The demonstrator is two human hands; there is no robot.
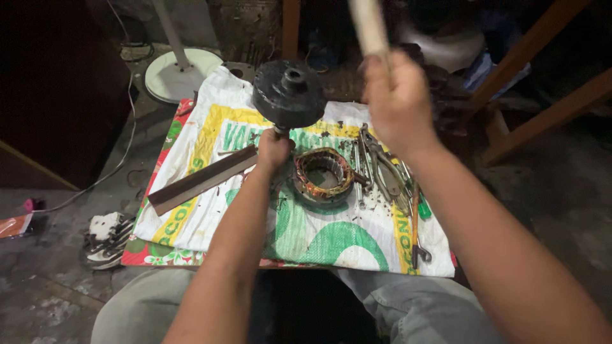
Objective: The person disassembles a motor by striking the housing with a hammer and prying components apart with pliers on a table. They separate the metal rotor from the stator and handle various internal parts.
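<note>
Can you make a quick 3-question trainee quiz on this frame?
1. True or false: the left hand grips the shaft under the round black motor housing.
2. What does the right hand hold raised? A) pliers B) a pale wooden handle C) a metal strip
3. What lies on the printed sack right beside the left hand?

Key:
1. True.
2. B.
3. The ring of copper windings, between the flat metal strip and the pliers.
</note>
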